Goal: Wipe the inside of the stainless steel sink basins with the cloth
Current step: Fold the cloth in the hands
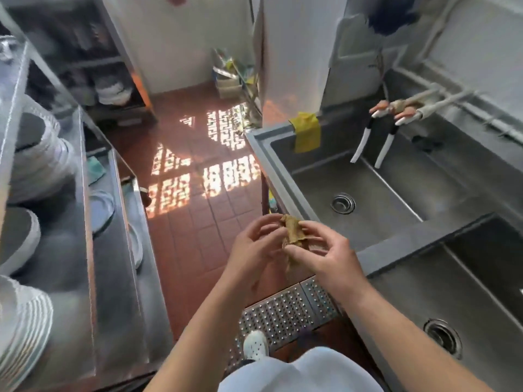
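Observation:
A small crumpled brown cloth [291, 232] is held between both hands above the red tiled floor, just left of the sink's front rim. My left hand [252, 247] grips its left side and my right hand [325, 253] grips its right side, fingers curled around it. The stainless steel sink [396, 244] fills the right side. Its far basin [376, 199] has a round drain [342, 203]. The near basin [452, 301] has its own drain [443, 336]. Both basins look bare inside.
Two taps with white spouts [373, 142] hang over the far basin. A yellow cloth [307, 131] drapes over the sink's far rim. Steel shelving with stacked white plates [25, 321] stands on the left. A perforated metal floor grate [283, 309] lies by my white shoe [255, 345].

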Motion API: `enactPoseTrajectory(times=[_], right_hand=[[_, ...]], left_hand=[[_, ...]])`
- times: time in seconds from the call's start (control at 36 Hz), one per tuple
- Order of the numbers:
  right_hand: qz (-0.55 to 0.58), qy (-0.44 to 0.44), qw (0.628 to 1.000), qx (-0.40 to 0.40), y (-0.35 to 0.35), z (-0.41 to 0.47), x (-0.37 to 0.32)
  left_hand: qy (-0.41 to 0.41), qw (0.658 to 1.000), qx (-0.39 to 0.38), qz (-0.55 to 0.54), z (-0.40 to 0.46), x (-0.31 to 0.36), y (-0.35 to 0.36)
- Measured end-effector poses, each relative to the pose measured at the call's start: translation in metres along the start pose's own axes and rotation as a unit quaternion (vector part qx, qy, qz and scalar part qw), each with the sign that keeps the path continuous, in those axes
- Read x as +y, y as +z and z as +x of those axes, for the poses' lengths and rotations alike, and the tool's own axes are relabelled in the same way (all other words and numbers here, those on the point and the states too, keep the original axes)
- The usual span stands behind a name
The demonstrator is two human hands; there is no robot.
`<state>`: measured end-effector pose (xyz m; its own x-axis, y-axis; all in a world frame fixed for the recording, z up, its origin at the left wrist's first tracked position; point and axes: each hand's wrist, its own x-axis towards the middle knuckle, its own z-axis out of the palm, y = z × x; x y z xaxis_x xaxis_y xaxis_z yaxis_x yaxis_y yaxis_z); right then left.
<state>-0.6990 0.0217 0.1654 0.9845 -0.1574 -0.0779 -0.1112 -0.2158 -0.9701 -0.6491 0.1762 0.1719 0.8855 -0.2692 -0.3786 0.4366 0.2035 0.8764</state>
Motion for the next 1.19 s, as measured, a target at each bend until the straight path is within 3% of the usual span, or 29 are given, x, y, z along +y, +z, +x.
enactPoseTrajectory(times=[0.36,0.47,0.58,0.67,0.83,1.06,1.19], right_hand=[[0.038,0.051,0.991,0.115,-0.007,0.223,0.028],[0.047,0.076,0.985,0.146,-0.028,0.297,0.036],[0.058,0.122,0.978,0.159,-0.045,0.353,0.039],[0.066,0.129,0.973,0.180,-0.053,0.386,0.037],[0.079,0.159,0.957,0.229,-0.058,0.443,0.038],[0.114,0.251,0.900,0.337,-0.047,0.504,0.069],[0.121,0.302,0.870,0.372,-0.055,0.531,0.076]], left_hand=[[-0.040,0.987,-0.066,0.142,0.239,0.070,-0.011],[-0.032,0.961,-0.097,0.255,0.320,0.099,-0.019],[-0.013,0.922,-0.184,0.339,0.395,0.136,-0.016],[-0.010,0.907,-0.247,0.341,0.445,0.155,-0.011],[-0.025,0.895,-0.287,0.341,0.525,0.173,0.002],[-0.118,0.824,-0.402,0.382,0.634,0.157,0.018],[-0.153,0.807,-0.430,0.375,0.687,0.155,0.041]])
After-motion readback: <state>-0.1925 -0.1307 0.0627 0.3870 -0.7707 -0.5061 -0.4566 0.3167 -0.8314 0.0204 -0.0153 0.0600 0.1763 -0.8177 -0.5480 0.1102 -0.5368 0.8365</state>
